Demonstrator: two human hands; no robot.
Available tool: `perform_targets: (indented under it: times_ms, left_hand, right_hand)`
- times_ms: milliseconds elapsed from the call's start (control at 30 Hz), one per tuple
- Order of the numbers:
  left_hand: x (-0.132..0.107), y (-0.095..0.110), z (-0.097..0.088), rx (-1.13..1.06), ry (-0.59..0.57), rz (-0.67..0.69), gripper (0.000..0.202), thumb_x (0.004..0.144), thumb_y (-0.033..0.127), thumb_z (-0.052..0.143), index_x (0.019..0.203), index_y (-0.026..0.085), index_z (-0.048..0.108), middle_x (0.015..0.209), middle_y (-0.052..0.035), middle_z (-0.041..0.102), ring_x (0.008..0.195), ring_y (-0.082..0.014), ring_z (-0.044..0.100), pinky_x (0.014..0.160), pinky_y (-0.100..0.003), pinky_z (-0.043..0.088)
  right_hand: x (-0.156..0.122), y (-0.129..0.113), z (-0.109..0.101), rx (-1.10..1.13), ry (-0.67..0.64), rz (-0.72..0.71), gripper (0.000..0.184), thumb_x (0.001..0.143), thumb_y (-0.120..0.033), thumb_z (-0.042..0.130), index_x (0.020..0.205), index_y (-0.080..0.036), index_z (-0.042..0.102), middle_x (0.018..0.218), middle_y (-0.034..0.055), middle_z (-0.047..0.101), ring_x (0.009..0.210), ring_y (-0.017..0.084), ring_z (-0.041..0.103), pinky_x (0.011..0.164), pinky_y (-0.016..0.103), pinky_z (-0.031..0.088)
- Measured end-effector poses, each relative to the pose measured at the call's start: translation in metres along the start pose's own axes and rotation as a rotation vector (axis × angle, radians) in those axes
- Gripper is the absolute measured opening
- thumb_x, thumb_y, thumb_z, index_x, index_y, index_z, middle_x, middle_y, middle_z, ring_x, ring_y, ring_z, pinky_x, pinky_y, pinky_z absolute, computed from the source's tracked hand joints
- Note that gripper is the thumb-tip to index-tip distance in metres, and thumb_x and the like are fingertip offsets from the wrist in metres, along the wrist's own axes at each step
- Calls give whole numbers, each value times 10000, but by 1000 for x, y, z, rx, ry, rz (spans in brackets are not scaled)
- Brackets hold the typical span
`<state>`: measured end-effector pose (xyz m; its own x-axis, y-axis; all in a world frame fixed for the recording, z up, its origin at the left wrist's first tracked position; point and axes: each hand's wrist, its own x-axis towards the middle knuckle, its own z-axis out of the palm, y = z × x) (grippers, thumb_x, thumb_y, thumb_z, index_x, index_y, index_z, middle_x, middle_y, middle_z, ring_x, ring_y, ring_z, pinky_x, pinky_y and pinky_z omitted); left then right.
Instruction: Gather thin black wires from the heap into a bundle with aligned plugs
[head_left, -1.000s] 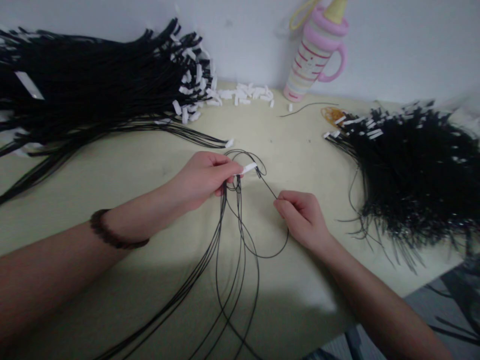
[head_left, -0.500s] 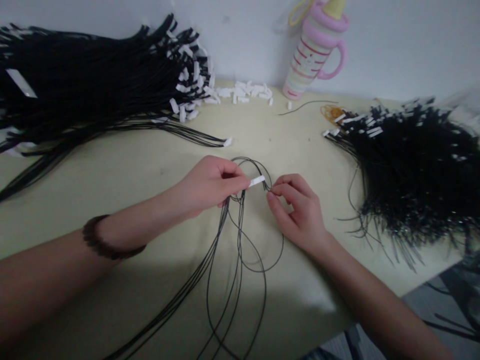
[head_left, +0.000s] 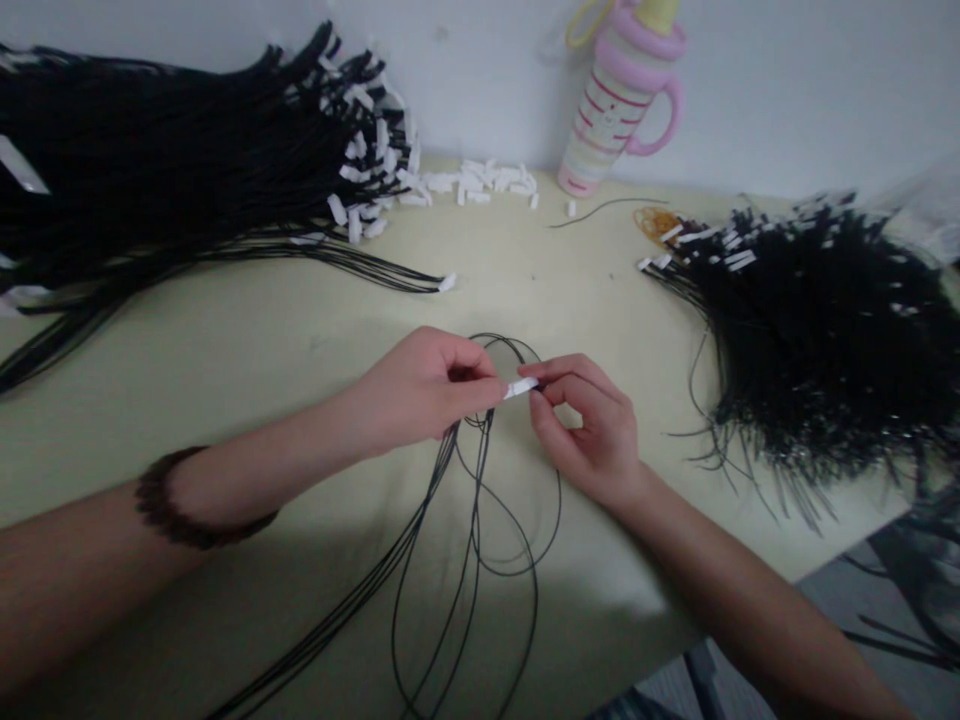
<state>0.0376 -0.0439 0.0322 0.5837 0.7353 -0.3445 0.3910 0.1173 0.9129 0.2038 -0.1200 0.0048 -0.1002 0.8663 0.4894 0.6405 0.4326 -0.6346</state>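
Note:
My left hand [head_left: 424, 388] pinches a small white clip [head_left: 520, 387] and also grips a bunch of thin black cords [head_left: 457, 520] that trail down toward me over the table. My right hand [head_left: 589, 425] is closed in a pinch right at the clip's far end, holding the tip of a black cord against it. The two hands almost touch above the middle of the pale yellow table [head_left: 225, 340]. A loop of cord [head_left: 517, 500] curls below and between them.
A big heap of black cords with white clips [head_left: 172, 170] lies at the back left, another heap [head_left: 817, 330] at the right. Loose white clips [head_left: 480, 183] sit by the wall. A pink striped bottle [head_left: 619, 95] stands at the back. The table edge runs at lower right.
My right hand has moved up and left from the loose cord to the end of the white clip, bringing the cord tip with it. My left hand has held its place.

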Motion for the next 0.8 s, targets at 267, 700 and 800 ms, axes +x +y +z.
perform_targets:
  times_ms: [267,700,800]
  left_hand:
    - [7,1,-9,51,96,38,141,688,250,616,570,174,608,428,42,469,356,-58,401,346,-179,281]
    - [-21,22,-38,15,-288,356,147,640,219,650,506,180,603,447,4,519,415,-76,418,413,-223,307]
    - [-15,16,-29,172,-461,283,123,673,245,631,570,177,632,487,10,554,441,-75,447,426,-200,320]
  right_hand:
    - [2,10,-1,-43,46,-3,42,788,-162,593,798,-174,631,1109,103,526,969,174,531,784,338,485]
    - [9,34,-6,701,-122,525,158,739,-293,678,843,-181,640,689,-14,627,562,76,553,543,215,450]
    - [12,40,-10,813,-124,555,197,767,-296,643,943,-212,619,868,24,690,741,125,650,651,252,513]
